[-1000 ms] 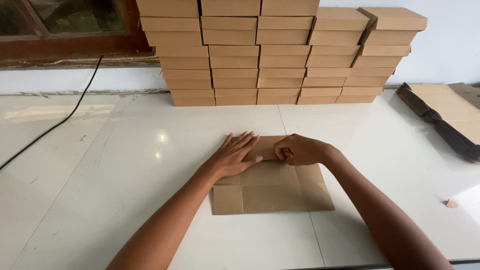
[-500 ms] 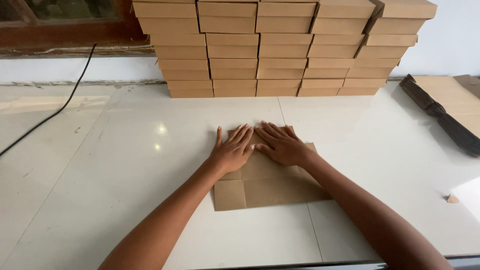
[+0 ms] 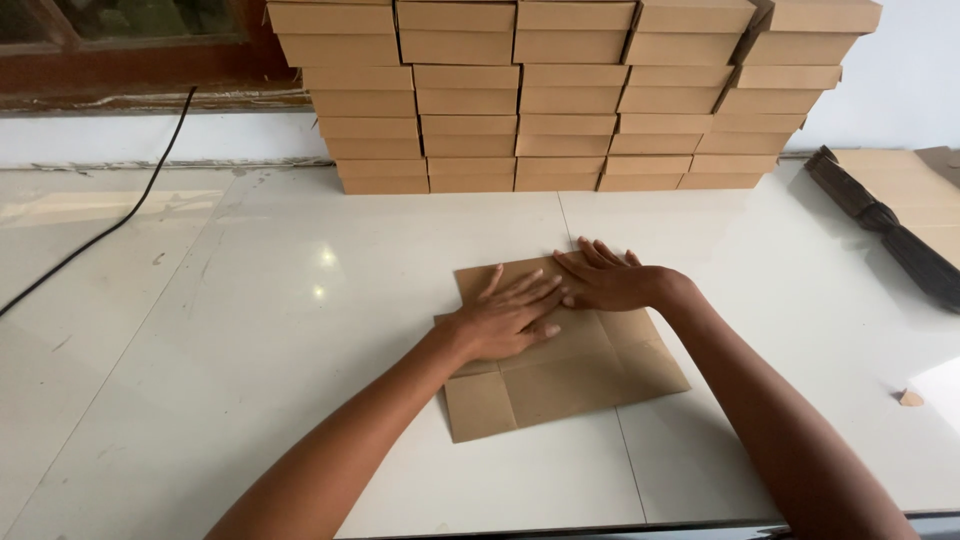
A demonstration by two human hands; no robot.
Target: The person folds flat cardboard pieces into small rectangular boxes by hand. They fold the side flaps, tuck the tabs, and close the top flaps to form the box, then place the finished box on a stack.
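Head view: on the pale glossy bench (image 3: 250, 330), I am pressing my left hand (image 3: 505, 322) flat, grip spread apart, onto the flat brown creased cardboard sheet (image 3: 560, 375) lying before me, while my right hand (image 3: 605, 282), fingers likewise splayed, is flattening its far edge.

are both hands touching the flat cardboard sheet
Touching: the head view shows the left hand and right hand pressed flat on the cardboard sheet.
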